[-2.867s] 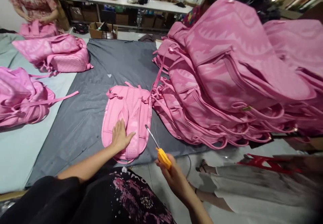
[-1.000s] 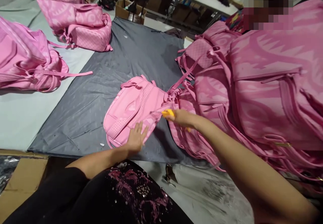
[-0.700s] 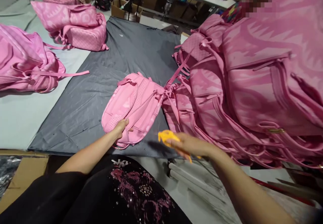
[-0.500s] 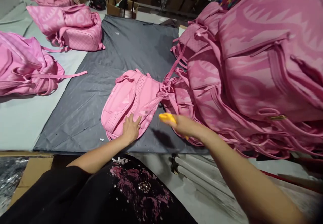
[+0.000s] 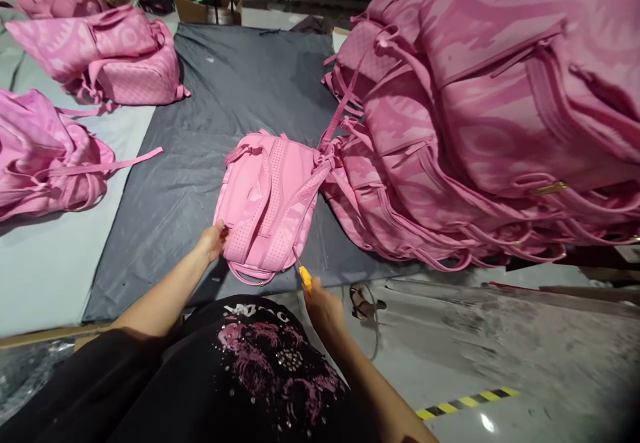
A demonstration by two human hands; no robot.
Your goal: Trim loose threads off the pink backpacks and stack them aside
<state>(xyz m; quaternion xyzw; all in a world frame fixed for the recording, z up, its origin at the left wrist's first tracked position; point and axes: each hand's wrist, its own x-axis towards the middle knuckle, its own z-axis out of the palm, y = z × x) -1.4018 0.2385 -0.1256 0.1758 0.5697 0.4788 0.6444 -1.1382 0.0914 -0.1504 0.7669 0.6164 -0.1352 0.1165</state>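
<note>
A small pink backpack (image 5: 295, 156) lies on the dark table cover with its straps and dotted back panel facing up. My left hand (image 5: 213, 241) is closed on the backpack's lower left edge. In my right hand (image 5: 323, 306) is a yellow-handled tool (image 5: 305, 279) with a thin shaft, its tip at the backpack's lower right edge. Whether that tip touches the fabric is too small to tell. The backpack's upper right corner meets the straps of a large pile of pink backpacks (image 5: 500, 116).
More pink backpacks (image 5: 125, 80) rest on the pale cover at the left. A cardboard box (image 5: 187, 6) stands beyond the dark table cover (image 5: 145, 243). Part of a person's hand shows at the top left. Yellow-and-black tape (image 5: 467, 403) marks the floor at the lower right.
My left hand has moved left, from flat on the backpack to its edge. The backpack is turned more upright. My right hand has brought the yellow tool down and left to the backpack's edge.
</note>
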